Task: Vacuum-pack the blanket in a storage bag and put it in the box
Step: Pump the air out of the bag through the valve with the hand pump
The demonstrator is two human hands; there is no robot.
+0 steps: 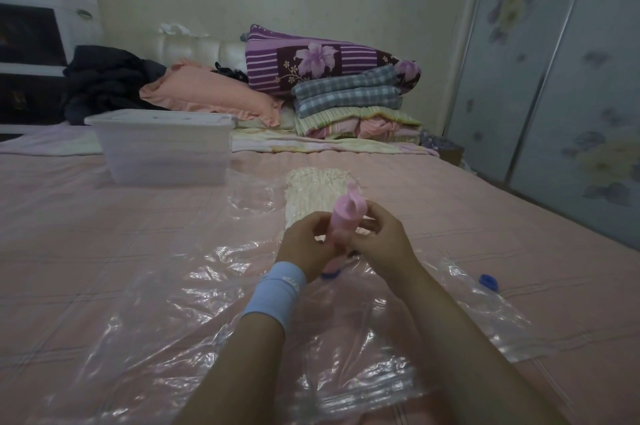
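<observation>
A clear plastic storage bag (194, 317) lies flat on the pink bed. Inside its far end sits a cream folded blanket (311, 192), wrinkled and flattened. A pink hand pump (346, 216) stands upright on the bag's blue valve (330, 275). My left hand (304, 244) grips the pump's lower body from the left. From the right, my right hand (384, 237) holds the pump with its fingers curled around it. A blue valve cap (488, 282) lies on the bag at the right. The translucent plastic box (162, 147) with its lid on stands on the bed at the back left.
Folded quilts and plaid blankets (346, 95) are piled at the headboard, with a peach pillow (207, 95) and dark clothes (107, 78) to their left. A wardrobe with flowered sliding doors (554, 78) runs along the right side of the bed.
</observation>
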